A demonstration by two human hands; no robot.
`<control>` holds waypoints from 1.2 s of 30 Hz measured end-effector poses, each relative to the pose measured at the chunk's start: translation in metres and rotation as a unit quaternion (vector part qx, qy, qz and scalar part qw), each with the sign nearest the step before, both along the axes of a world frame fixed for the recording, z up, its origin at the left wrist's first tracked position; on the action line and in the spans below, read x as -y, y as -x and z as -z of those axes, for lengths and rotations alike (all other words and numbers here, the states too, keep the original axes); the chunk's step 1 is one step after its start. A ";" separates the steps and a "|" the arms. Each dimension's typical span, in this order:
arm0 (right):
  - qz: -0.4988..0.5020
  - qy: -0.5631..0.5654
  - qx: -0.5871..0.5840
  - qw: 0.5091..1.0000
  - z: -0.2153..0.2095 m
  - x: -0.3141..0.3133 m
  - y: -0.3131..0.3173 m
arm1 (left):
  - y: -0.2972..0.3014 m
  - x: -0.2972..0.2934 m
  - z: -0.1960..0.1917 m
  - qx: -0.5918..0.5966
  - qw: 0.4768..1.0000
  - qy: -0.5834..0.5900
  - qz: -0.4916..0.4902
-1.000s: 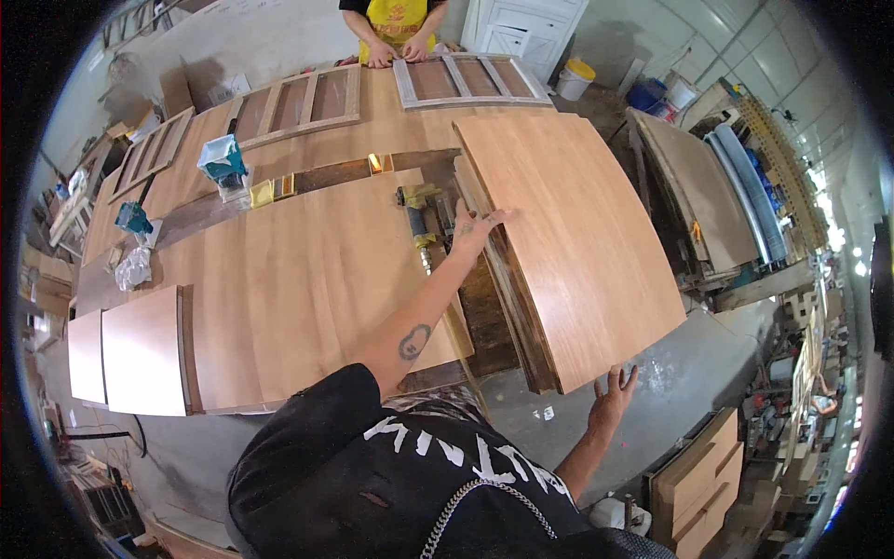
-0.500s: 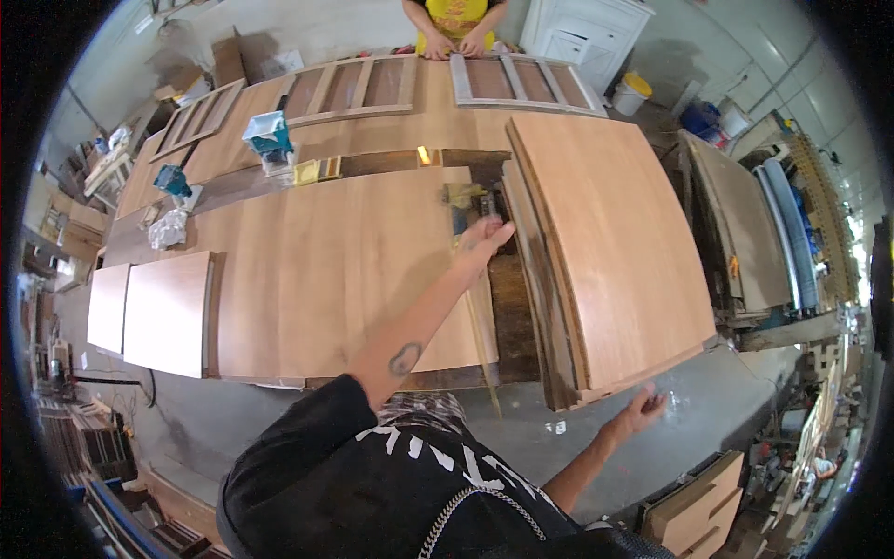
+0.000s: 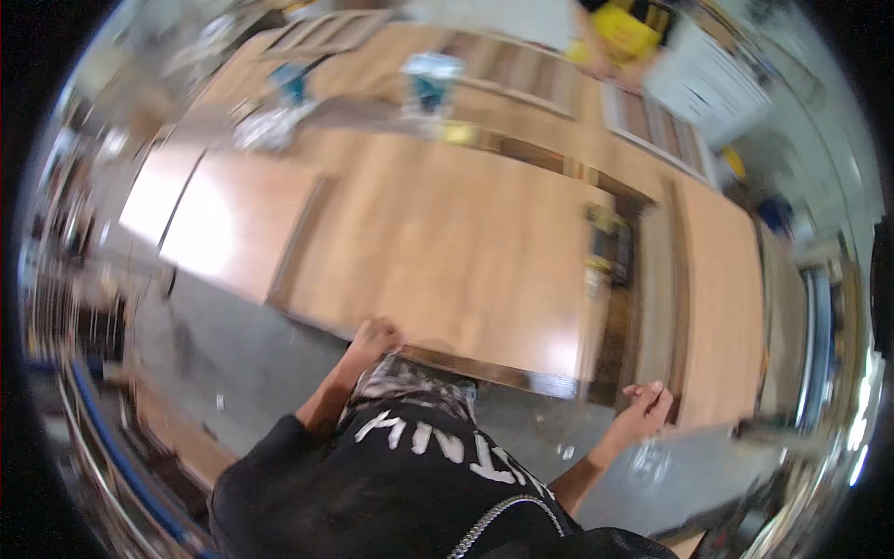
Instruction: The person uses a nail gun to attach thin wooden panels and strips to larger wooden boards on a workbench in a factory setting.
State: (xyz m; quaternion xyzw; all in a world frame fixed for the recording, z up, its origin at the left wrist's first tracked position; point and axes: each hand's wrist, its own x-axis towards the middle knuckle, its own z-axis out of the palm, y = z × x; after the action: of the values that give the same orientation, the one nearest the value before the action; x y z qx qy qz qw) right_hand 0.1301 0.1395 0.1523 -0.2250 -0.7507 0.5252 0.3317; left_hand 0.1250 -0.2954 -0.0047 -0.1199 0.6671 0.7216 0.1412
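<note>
At the front edge of a large wood-grain panel point(image 3: 447, 242) is my left hand point(image 3: 377, 337), its fingers curled in and slightly blurred, with nothing visible in them. My right hand point(image 3: 644, 407) hovers by the near end of the stacked boards point(image 3: 722, 307) on the right. Its fingers are loosely bent, and no object shows in them. Whether either hand touches the wood I cannot tell. A yellow-and-black tool point(image 3: 607, 244), too blurred to name, lies at the large panel's right edge. Two smaller glossy panels point(image 3: 247, 214) lie on the left.
Teal power tools point(image 3: 433, 86) and a crumpled clear plastic bag point(image 3: 270, 126) sit behind the panel. Slatted wooden frames point(image 3: 521, 73) line the far side, where a person in a yellow apron point(image 3: 626, 37) works beside a white cabinet point(image 3: 708, 88). More sheets lean at the right.
My view has swung left. My left hand has come back from the stacked boards to the large panel's front edge. My right hand remains near the stack's near end.
</note>
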 end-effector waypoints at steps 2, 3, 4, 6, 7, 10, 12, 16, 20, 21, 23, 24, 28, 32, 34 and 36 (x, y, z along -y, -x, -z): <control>-0.019 -0.044 0.015 0.999 0.004 0.074 0.015 | 0.002 0.042 -0.007 0.037 0.994 0.102 0.008; -0.050 -0.052 0.043 0.996 0.019 0.097 0.019 | 0.001 0.065 -0.036 0.021 0.996 0.086 0.005; -0.113 -0.029 0.042 0.992 0.031 0.127 0.022 | 0.003 0.096 -0.057 0.046 0.990 0.124 0.055; -0.176 0.007 0.097 0.980 0.056 0.200 0.030 | -0.012 0.160 -0.052 -0.018 0.997 0.072 -0.010; -0.195 0.003 0.107 0.975 0.071 0.233 0.031 | -0.023 0.191 -0.048 -0.009 0.995 0.068 -0.075; -0.301 -0.004 0.187 0.935 0.108 0.324 0.027 | -0.042 0.294 -0.047 -0.049 0.965 0.128 -0.222; -0.370 0.037 0.203 0.906 0.128 0.373 0.023 | -0.047 0.368 -0.035 -0.019 0.923 0.074 -0.378; -0.435 -0.019 0.282 0.855 0.128 0.436 0.018 | -0.049 0.539 0.029 -0.113 0.816 0.245 -0.511; -0.483 -0.085 0.337 0.804 0.155 0.471 0.028 | -0.022 0.639 0.041 -0.093 0.786 0.240 -0.563; -0.482 -0.085 0.338 0.804 0.159 0.485 0.027 | -0.027 0.664 0.052 -0.093 0.786 0.240 -0.562; -0.481 0.085 0.297 0.821 0.165 0.523 0.023 | -0.047 0.709 0.084 -0.050 0.751 0.306 -0.582; -0.446 0.084 0.292 0.842 0.168 0.527 0.019 | -0.012 0.689 0.070 -0.047 0.806 0.227 -0.544; -0.434 0.245 0.300 0.813 0.184 0.553 0.005 | 0.003 0.703 0.080 -0.050 0.818 0.193 -0.540; -0.485 0.334 0.291 0.754 0.177 0.580 -0.002 | -0.051 0.768 0.107 -0.060 0.802 0.119 -0.582; -0.474 0.321 0.284 0.769 0.180 0.584 -0.003 | -0.040 0.762 0.111 -0.060 0.812 0.105 -0.571; -0.459 0.301 0.292 0.783 0.182 0.583 -0.005 | -0.019 0.738 0.096 -0.049 0.819 0.073 -0.568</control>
State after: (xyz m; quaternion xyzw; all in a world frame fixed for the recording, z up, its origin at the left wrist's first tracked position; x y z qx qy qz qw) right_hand 0.1353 -0.4432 -0.0296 -0.0854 -0.6298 0.7239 -0.2682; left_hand 0.1440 -1.0333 -0.1010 -0.4518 0.5375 0.6281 -0.3353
